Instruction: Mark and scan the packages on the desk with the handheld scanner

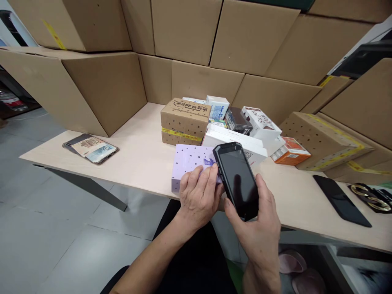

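Right hand grips a black phone, likely stiff, best held by its edges. Left hand overlaps a purple box, grip unclear.

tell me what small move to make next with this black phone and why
I'd probably steady the black phone with the left hand: the right hand holds it near its lower end, tilted, and the left is right beside it, over the purple box.
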A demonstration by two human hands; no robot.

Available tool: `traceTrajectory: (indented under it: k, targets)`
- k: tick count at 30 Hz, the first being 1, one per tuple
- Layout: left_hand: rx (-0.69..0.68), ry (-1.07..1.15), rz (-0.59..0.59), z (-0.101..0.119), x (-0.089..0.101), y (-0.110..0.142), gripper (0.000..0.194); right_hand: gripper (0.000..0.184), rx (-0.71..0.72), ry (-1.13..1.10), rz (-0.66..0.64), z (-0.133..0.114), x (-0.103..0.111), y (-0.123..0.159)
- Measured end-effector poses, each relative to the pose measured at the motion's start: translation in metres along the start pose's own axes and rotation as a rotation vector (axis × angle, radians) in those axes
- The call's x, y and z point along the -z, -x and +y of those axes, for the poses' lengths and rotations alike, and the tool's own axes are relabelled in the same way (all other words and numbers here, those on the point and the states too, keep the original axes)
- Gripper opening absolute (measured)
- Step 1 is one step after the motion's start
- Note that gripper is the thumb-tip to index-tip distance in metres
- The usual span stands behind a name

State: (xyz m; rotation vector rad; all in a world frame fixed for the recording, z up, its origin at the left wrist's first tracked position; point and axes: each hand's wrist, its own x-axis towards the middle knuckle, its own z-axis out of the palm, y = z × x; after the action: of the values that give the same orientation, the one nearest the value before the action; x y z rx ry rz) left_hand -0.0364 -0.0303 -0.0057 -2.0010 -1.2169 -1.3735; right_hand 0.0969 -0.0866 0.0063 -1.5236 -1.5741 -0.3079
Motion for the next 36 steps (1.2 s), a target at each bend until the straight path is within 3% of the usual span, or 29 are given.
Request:
traceTrajectory:
  k: [12, 27, 36]
  targets:
    - [0.004, 0.001, -0.039, 0.0006, 0.0030, -0.0017, 0.044, 0.084, 0.041, 0.029, -0.017, 0.0022, 0.0001, -0.0004]
    - [-0.008, -0.003, 0.025, -0.0008, -0.0018, 0.0000, 0.047, 0.084, -0.009, 0.041, -0.039, 0.0001, 0.0008, 0.0005]
    - [-0.019, -0.015, 0.011, -0.0020, -0.0014, 0.0003, 0.041, 0.085, -0.030, 0.018, -0.033, 0.0013, 0.0008, -0.0001]
